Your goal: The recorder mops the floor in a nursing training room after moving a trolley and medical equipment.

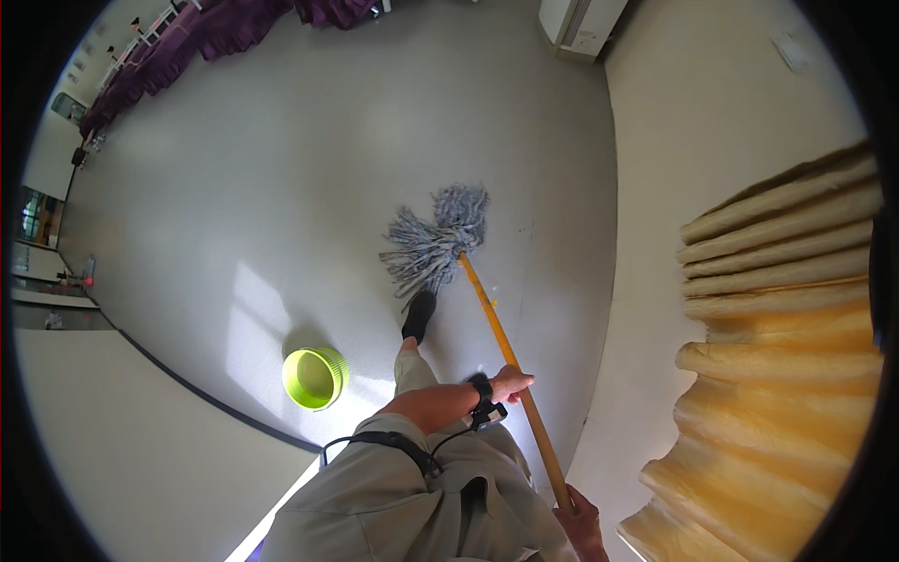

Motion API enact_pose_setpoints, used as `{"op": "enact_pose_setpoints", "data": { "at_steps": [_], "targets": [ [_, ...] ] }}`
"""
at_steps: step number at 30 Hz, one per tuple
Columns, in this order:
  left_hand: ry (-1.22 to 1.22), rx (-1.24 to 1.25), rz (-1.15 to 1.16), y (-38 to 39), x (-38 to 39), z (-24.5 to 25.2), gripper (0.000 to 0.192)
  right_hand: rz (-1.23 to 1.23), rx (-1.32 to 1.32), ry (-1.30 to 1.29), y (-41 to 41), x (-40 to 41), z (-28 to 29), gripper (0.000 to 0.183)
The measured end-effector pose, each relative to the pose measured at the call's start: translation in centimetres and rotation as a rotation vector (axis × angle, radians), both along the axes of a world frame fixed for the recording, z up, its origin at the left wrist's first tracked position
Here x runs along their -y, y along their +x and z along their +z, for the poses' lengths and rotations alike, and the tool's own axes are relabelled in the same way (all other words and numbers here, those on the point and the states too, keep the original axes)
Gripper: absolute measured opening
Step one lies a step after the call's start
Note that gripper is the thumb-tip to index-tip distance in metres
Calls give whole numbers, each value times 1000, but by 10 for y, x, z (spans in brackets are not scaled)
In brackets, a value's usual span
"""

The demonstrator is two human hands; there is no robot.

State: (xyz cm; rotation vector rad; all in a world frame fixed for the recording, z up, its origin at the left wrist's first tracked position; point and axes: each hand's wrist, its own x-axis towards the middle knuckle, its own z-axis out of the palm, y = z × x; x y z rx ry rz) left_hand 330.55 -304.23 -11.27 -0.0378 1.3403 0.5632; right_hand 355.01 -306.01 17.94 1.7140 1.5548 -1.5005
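Observation:
A string mop with a grey-blue yarn head (442, 239) lies spread on the grey floor in front of my feet. Its yellow-orange wooden handle (497, 327) slants back towards my right side. My left hand (513, 383), with a black band on the wrist, is wrapped around the middle of that handle. Lower down, my right hand (579, 518) grips near the handle's rear end, partly cut off by the picture's bottom edge. Some yarn strands touch or lie right beside my black shoe (419, 316).
A lime-green bucket (316, 379) stands on the floor to my left, near a low wall (175, 421). On the right hang yellow curtains (779, 393) along a pale wall (646, 211). Purple cloth (232, 31) drapes tables at the far left. A white cabinet (579, 31) stands at the back.

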Motion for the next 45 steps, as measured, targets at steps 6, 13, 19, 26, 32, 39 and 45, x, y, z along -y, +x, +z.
{"op": "enact_pose_setpoints", "data": {
  "at_steps": [6, 13, 19, 26, 32, 39, 45],
  "targets": [
    [126, 99, 0, 0, -35, 19, 31, -137, -94, 85, -28, 2, -17, 49],
    [284, 96, 32, -21, -73, 12, 37, -248, -188, 67, -81, -39, -68, 48],
    [233, -77, 162, 51, -76, -38, 34, 116, -242, 262, 22, -41, -129, 52],
    [316, -162, 226, 258, -28, -85, 31, 384, -252, 491, 248, -2, -207, 58],
    [341, -212, 462, 467, 44, -140, 31, 605, -225, 422, 474, 34, -283, 63],
    [167, -420, 635, 777, 181, -203, 29, 805, -262, 348, 785, 127, -363, 63],
    [67, -494, 589, 1067, 319, -276, 33, 931, -321, 279, 1069, 203, -427, 62]
  ]
}}
